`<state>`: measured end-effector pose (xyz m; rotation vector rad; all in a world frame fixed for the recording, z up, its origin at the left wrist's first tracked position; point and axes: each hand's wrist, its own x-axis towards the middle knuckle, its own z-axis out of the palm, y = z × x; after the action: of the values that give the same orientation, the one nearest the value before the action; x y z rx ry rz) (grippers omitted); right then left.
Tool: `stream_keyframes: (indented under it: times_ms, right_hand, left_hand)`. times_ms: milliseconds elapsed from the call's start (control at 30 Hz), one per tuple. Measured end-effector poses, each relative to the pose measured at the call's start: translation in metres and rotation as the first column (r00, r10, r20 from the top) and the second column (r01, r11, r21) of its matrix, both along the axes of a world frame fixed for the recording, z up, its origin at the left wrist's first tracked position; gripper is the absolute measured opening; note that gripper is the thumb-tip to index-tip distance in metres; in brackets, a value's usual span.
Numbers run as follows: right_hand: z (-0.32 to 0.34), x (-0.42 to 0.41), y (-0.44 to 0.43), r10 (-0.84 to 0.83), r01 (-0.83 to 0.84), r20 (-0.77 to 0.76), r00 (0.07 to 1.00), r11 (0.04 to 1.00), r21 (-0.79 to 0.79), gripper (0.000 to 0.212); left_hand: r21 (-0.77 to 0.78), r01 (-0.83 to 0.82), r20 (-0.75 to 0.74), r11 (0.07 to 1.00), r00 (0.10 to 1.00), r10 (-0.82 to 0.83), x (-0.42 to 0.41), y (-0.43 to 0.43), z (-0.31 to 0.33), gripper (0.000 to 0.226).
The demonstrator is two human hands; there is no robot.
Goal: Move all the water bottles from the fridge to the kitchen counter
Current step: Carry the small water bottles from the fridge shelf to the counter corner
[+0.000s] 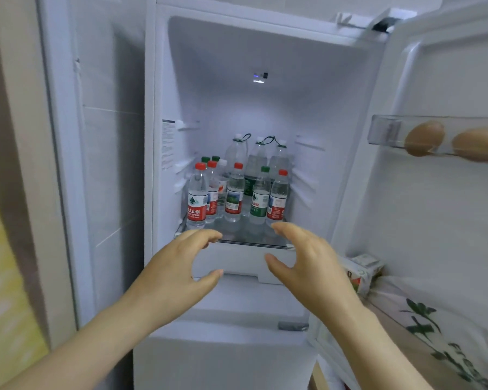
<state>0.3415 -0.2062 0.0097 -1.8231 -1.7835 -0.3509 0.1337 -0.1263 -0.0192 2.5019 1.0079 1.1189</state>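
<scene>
Several clear water bottles stand on the glass shelf [231, 240] of the open fridge, some with red caps and red labels, some with green ones. A red-capped bottle [197, 197] stands at the front left, another red-capped bottle [278, 196] at the front right, a green-labelled bottle [260, 197] between them. Taller white-capped bottles [237, 149] stand behind. My left hand [175, 266] and my right hand [310, 260] are raised in front of the shelf edge, fingers spread and loosely bent, holding nothing and touching no bottle.
The fridge door [434, 206] stands open on the right; its clear upper bin [386, 133] holds two eggs [423, 137]. A drink carton [362, 273] sits in the lower door shelf. A white drawer [237, 263] lies below the glass shelf. A wall is at the left.
</scene>
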Motion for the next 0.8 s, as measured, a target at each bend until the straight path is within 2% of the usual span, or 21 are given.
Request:
stream_keyframes:
  times_ms: [233,567,800]
  right_hand:
    - [-0.006,0.014,0.062,0.005,-0.006,-0.032,0.999,1.000,-0.013,0.053]
    - [0.003,0.013,0.169,-0.010,0.019,-0.104,0.995,0.997,0.081,0.050]
    - [0.000,0.020,0.226,-0.033,0.039,-0.128,0.991,0.998,0.048,0.053]
  left_hand:
    - [-0.033,-0.025,-0.033,0.999,0.999,0.024,0.016,0.064,-0.001,0.053]
    - [0.013,-0.091,-0.030,0.996,0.995,0.092,0.028,0.174,0.014,0.058]
    - [0.008,-0.162,-0.051,0.987,0.985,0.162,0.039,0.230,0.013,0.057]
